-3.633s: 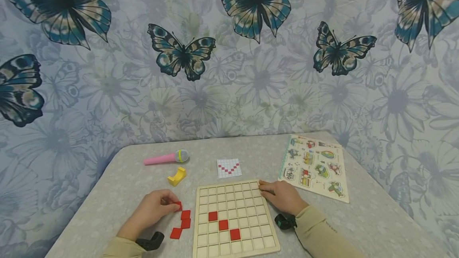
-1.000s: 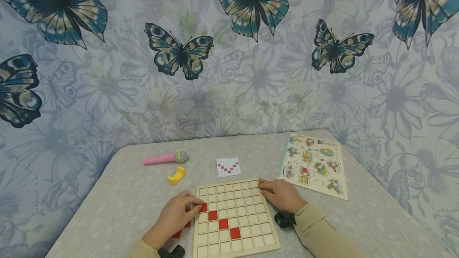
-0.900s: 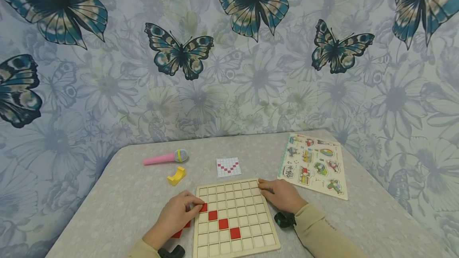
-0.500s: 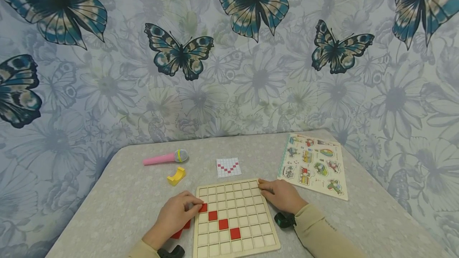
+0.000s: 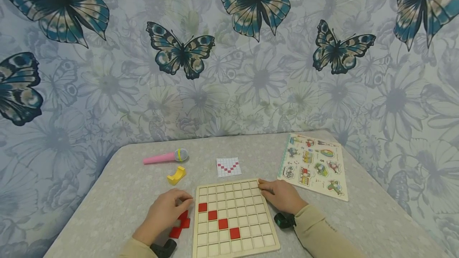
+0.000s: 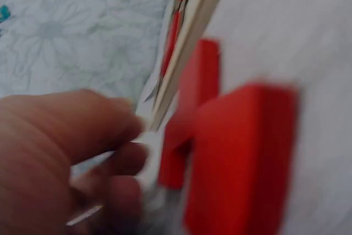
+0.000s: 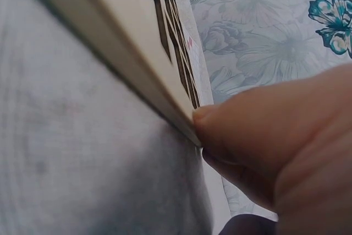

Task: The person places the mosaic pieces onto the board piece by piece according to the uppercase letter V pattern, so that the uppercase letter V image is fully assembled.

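The wooden grid board point(image 5: 229, 248) lies in front of me with several red square tiles in its cells, running diagonally from a tile point(image 5: 203, 207) at the left edge down to one point(image 5: 234, 233) near the middle. My left hand point(image 5: 166, 212) hovers just left of the board, fingers loosely bent and holding nothing. Beneath and beside it, loose red tiles point(image 5: 175, 232) lie on the table, partly overlapping; the left wrist view shows them point(image 6: 236, 158) close to the fingers. My right hand point(image 5: 283, 196) grips the board's far right corner, its thumb point(image 7: 220, 122) against the edge.
Behind the board lies a small card point(image 5: 228, 167) printed with a grid and a red V of squares. A pink toy microphone point(image 5: 165, 157) and a yellow curved block point(image 5: 177, 175) are at the back left. A picture puzzle board point(image 5: 315, 166) lies at the right.
My left hand brought a red tile to the board's left column, let go of it, and drew back leftward over the loose tiles. The right hand stayed at the corner.
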Demonstrator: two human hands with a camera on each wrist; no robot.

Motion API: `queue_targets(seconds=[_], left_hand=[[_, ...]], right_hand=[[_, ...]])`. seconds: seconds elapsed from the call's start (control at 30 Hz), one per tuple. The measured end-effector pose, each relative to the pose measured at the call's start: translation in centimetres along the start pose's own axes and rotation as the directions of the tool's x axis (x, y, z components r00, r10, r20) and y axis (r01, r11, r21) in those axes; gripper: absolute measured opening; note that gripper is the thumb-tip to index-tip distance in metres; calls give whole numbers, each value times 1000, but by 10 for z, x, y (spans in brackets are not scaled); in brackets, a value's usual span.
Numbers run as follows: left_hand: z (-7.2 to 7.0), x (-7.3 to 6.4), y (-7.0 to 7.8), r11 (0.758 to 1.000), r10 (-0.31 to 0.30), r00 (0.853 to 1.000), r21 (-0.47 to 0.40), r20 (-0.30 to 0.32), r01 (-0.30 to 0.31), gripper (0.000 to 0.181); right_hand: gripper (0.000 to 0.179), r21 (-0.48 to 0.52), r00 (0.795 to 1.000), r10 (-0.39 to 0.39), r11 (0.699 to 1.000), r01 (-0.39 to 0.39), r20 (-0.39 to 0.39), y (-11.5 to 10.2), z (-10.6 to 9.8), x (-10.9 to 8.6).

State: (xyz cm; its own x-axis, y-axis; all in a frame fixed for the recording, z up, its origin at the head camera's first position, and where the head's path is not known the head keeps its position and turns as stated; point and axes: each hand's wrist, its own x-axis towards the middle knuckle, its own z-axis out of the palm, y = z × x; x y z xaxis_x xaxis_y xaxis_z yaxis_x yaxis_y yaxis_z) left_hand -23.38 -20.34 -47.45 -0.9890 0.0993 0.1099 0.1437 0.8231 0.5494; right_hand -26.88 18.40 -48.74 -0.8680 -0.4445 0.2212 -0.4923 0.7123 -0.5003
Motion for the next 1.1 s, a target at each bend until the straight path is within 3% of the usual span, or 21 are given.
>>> queue_targets(seconds=[0.27, 0.47, 0.6, 0.77, 0.87, 1.1], left_hand=[[-9, 2, -14, 997, -57, 993, -37, 99, 61, 11], [-12, 2, -18, 995, -57, 988, -70, 145, 68, 17], [-18, 1, -22, 992, -29, 977, -115, 211, 54, 22], [-25, 1, -27, 977, 62, 955, -213, 289, 1, 27], [-26, 0, -29, 971, 91, 947, -237, 308, -16, 26], [-27, -2, -27, 969, 96, 941, -246, 323, -14, 24]], right_hand=[[32, 14, 1000, 1, 1000, -1, 13, -1, -1, 0], [32, 29, 1000, -1, 1000, 0, 16, -2, -2, 0], [33, 24, 1000, -1, 1000, 1, 14, -2, -2, -1], [32, 20, 1000, -2, 1000, 2, 14, -1, -2, 0], [32, 24, 1000, -5, 1000, 5, 15, -1, -2, -1], [33, 32, 1000, 0, 999, 0, 21, -2, -2, -1]])
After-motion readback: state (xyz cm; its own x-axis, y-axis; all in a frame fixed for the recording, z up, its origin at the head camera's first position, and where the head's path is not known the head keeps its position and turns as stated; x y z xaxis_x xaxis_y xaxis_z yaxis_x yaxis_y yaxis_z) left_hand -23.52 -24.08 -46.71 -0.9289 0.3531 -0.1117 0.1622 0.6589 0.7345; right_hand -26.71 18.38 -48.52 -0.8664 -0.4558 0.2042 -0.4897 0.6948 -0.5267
